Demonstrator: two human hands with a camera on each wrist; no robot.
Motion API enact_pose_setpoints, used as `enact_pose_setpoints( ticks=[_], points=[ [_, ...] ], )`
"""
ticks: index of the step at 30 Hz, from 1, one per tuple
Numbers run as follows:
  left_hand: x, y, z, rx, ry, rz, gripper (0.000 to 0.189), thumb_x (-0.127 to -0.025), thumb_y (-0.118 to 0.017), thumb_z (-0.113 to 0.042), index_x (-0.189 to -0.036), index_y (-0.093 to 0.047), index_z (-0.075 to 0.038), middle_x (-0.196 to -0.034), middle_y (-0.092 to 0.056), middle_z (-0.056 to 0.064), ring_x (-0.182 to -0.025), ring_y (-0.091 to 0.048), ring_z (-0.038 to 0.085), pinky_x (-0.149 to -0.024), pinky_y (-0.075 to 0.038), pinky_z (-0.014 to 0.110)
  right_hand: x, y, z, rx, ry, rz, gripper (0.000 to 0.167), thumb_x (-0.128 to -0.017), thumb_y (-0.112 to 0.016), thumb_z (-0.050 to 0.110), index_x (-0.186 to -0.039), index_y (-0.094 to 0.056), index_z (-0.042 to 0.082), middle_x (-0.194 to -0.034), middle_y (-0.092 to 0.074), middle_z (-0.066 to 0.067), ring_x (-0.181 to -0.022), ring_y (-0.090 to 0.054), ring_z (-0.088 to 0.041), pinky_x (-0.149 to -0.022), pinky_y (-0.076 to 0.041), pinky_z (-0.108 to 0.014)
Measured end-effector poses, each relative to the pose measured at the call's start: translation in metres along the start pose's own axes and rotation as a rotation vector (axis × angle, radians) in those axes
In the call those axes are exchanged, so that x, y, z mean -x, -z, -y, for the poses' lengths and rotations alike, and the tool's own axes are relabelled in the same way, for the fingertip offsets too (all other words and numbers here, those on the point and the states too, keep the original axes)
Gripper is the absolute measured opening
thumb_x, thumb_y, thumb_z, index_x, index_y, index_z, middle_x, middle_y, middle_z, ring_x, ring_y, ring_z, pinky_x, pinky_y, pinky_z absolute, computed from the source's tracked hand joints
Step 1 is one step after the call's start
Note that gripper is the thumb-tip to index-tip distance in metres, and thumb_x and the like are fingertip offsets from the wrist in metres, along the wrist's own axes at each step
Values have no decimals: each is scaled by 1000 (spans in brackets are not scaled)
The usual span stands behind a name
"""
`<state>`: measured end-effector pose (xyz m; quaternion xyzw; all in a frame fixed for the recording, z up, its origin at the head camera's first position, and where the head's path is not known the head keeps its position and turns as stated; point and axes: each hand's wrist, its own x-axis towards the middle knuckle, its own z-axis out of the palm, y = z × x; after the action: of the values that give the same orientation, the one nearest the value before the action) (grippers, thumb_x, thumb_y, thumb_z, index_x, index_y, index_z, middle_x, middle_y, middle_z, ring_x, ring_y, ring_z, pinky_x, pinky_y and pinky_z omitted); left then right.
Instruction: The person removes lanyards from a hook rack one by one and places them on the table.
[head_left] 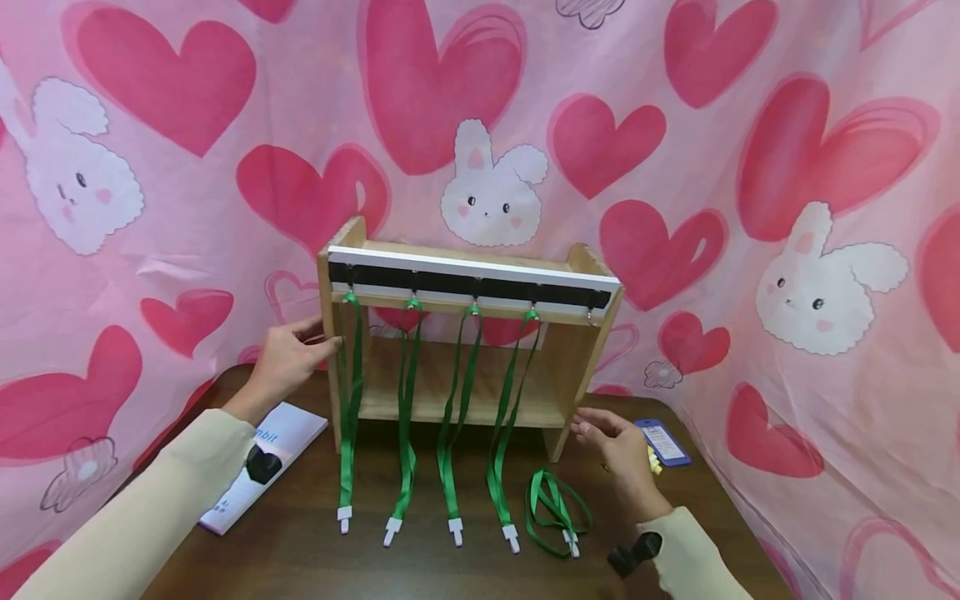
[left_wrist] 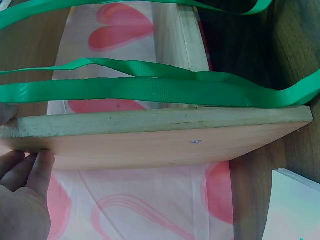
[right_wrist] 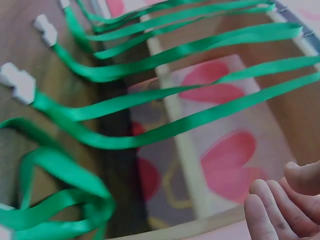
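Note:
A small wooden rack (head_left: 457, 414) stands on the table, with a black strip (head_left: 442, 283) of hooks across its top front. Several green lanyards (head_left: 351, 400) with white clips hang from the hooks; the rightmost hook (head_left: 591, 317) bears none. My left hand (head_left: 288, 362) pinches the rack's left side panel (left_wrist: 150, 147), thumb at the front edge and fingers on the outer face. Low by the right side panel is my right hand (head_left: 618, 446), its fingers loosely bent and thumb apart; whether the fingertips touch the wood is unclear. A coiled green lanyard (head_left: 553, 504) lies near it.
Behind my right hand lie a blue badge holder (head_left: 663, 442) and some small yellow pieces (head_left: 655, 461), partly hidden. A white booklet or box (head_left: 288, 429) lies under my left forearm. A pink cloth (head_left: 300, 108) with hearts and rabbits hangs around the table (head_left: 420, 575).

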<state>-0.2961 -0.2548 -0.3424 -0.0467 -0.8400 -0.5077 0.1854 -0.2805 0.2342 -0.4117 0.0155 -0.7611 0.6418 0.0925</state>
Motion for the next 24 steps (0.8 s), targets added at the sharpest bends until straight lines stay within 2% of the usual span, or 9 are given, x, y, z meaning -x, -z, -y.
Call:
enact_pose_setpoints(
  ticks=[3, 6, 11, 24],
  points=[
    [0, 0, 0, -13, -13, -6, 61, -96, -70, -28, -147, -50, -1, -141, -59, 29, -121, -64, 47, -92, -55, 46, 1, 1, 17, -33, 53, 7, 35, -96, -68, 6, -126, -64, -11, -101, -80, 1, -91, -77, -11, -81, -63, -21],
    [0, -1, 0, -26, -22, -12, 60, -96, -70, -28, -147, -51, -1, -139, -60, 29, -120, -65, 47, -92, -56, 46, 1, 2, 33, -68, 140, 13, 36, -96, -67, 7, -125, -63, -14, -94, -78, 10, -88, -77, -8, -81, -63, -22],
    [1, -1, -2, -19, -29, -14, 60, -96, -71, -28, -146, -51, -1, -139, -61, 28, -119, -66, 46, -91, -56, 44, -2, 3, 58, -137, 274, 28, 37, -97, -66, 7, -122, -60, -20, -95, -79, 8, -89, -77, -9, -82, -63, -23],
    [1, -1, -2, -22, -22, -7, 62, -96, -70, -28, -148, -49, -1, -140, -59, 30, -121, -64, 48, -92, -56, 48, -5, -9, 112, -199, 416, 96, 37, -97, -66, 7, -124, -61, -17, -105, -80, 3, -98, -77, -12, -88, -62, -27]
  ],
)
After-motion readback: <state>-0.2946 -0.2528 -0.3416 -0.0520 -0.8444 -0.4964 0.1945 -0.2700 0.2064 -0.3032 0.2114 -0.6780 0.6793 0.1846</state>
